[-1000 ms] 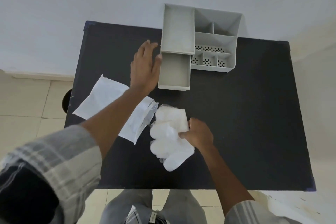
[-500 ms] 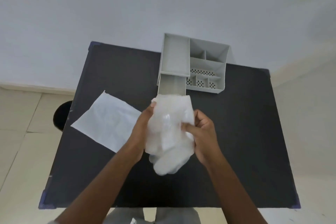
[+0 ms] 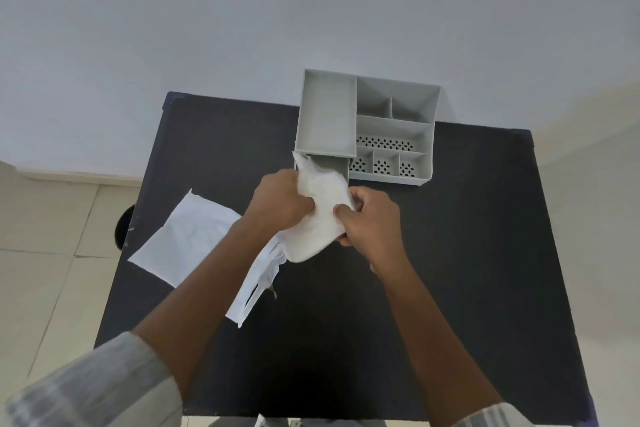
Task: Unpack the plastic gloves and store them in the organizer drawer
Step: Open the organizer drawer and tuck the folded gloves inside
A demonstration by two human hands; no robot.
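Observation:
A bunched wad of translucent white plastic gloves (image 3: 317, 215) is held between both hands over the pulled-out drawer (image 3: 332, 165) of the grey organizer (image 3: 363, 125). My left hand (image 3: 280, 199) grips the wad's left side. My right hand (image 3: 372, 222) pinches its right side. The wad's upper end reaches into the drawer's mouth, and the hands and gloves hide most of the drawer. The empty white packaging (image 3: 187, 239) lies flat on the black table (image 3: 450, 253), to the left of my left forearm.
The organizer stands at the table's far edge against a pale wall, with several open compartments (image 3: 391, 135) on its right. A loose flap of white plastic (image 3: 254, 291) lies under my left forearm. Tiled floor shows at the left, with a dark round object (image 3: 123, 230) by the table's edge.
My left hand left the drawer and took hold of the gloves. Both hands carried the wad forward from mid-table to the open drawer's mouth.

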